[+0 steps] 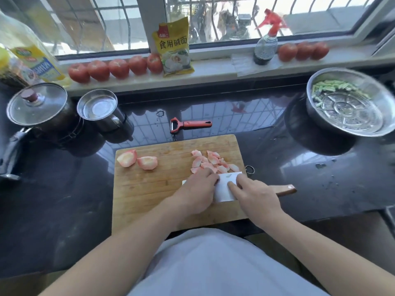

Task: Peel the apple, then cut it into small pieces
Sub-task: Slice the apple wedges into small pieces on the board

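On the wooden cutting board (149,189), the left hand (197,189) curls over a piece, grip hidden. The right hand (254,194) presses straight fingers on the flat knife (224,189). 2 peeled apple chunks (136,160) lie at the board's far-left corner.

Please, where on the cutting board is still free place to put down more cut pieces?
The cutting board is bare in its near-left part, below the two apple chunks and left of the left hand. The far-right corner is crowded: small pieces, cleaver and right hand.

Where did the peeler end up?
In the head view, the red peeler lies on the dark counter just beyond the far edge of the wooden cutting board, right of the steel cup.
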Motion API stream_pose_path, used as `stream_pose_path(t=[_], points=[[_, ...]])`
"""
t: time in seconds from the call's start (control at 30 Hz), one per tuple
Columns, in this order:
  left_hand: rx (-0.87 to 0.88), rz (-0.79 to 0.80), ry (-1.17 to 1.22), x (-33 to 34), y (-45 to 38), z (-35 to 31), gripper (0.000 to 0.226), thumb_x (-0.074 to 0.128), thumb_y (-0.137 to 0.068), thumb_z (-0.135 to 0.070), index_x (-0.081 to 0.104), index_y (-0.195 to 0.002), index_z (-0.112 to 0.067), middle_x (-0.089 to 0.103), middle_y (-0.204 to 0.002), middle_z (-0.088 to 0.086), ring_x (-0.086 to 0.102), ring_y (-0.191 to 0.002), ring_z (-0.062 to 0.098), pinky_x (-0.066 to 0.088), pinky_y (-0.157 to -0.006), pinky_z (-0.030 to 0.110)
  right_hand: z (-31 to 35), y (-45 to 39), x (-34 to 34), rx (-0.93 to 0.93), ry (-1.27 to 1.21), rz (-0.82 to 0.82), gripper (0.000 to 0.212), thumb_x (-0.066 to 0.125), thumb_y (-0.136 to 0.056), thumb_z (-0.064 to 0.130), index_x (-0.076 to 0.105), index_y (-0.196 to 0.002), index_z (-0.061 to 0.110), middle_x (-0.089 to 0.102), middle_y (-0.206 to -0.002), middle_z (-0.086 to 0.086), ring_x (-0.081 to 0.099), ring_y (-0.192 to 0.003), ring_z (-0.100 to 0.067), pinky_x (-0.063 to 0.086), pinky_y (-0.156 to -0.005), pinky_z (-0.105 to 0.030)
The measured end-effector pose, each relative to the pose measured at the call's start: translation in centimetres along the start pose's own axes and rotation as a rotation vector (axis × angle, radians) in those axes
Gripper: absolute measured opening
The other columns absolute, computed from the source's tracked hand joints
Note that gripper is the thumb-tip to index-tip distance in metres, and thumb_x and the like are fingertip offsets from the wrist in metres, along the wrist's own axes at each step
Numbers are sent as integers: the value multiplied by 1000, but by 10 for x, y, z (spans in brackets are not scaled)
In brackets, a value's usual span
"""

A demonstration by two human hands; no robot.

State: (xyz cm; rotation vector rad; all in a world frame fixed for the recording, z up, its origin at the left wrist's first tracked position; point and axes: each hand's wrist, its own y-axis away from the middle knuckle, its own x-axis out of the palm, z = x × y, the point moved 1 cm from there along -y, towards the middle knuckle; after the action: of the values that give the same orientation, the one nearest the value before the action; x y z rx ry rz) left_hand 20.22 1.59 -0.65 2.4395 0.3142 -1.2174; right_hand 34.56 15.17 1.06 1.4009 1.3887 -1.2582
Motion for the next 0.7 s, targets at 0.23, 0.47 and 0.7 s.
stream_pose_path(t=[0.23,0.47,0.7], points=[[297,-63,-96,1,-17,14,37,65,-93,-13,72,-126,-28,64,-127,-5,49,-126,21,36,-106,49,4,5,3,-41,-59,-111,30,68,-51,-6,63,-72,15,48,-68,-2,22,-52,-20,22,-45,-30],[-176,32,-252,-24,-18,21,63,46,-98,-8,35,-158,-21,34,-163,2,26,-149,28,27,-120,46,7,18,8,16,-187,17,37,67,-44,-6,55,-70,17,47,-72,-2,20,-51,-20,21,-42,-30],[-475,-333,133,-56,40,102,35,52,-103,-10,67,-135,-14,72,-123,4,62,-115,28,41,-107,40,-2,54,20,94,-521,280,19,72,-80,12,69,-89,29,55,-81,10,55,-51,-26,45,-45,-31]])
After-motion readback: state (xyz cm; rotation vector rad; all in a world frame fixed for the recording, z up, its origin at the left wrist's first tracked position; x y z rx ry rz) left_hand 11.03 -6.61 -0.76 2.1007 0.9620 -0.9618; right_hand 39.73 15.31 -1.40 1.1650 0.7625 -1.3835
